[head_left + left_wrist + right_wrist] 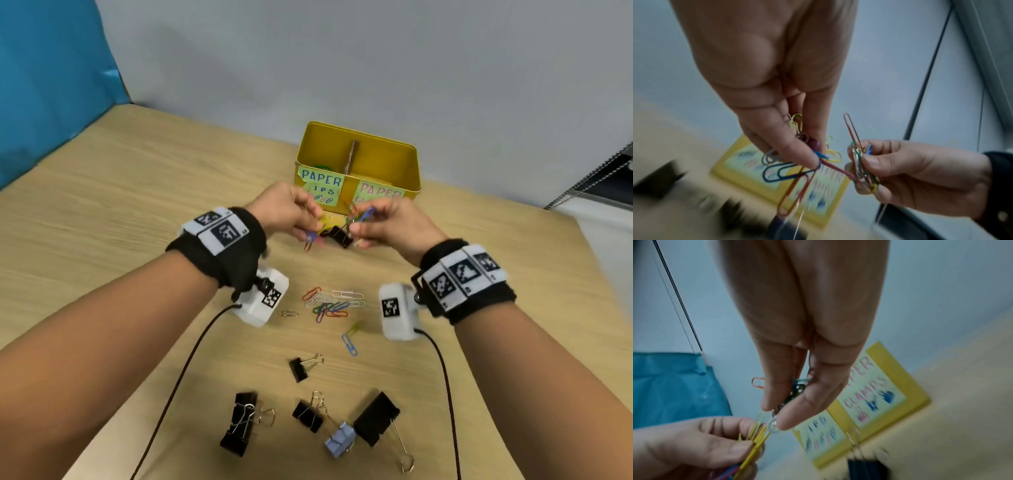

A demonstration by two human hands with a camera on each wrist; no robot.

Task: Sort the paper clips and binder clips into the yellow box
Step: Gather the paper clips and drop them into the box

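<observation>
The yellow box (404,171) stands at the back of the table, split by a divider, with paper labels on its front. Just in front of it, my left hand (308,222) pinches a bunch of coloured paper clips (785,170). My right hand (359,229) pinches a second bunch (858,160). The hands are close together, and a red clip (838,169) runs between the two bunches. A black binder clip (339,236) shows below and between the hands. In the right wrist view my thumb and finger (797,415) squeeze the clips, which are partly hidden.
Loose coloured paper clips (329,303) lie mid-table, and a blue and a yellow one (350,339) lie nearer. Several black binder clips (239,423) (375,418) and a light-blue one (339,442) lie near the front edge. Two wrist-camera cables trail across the table.
</observation>
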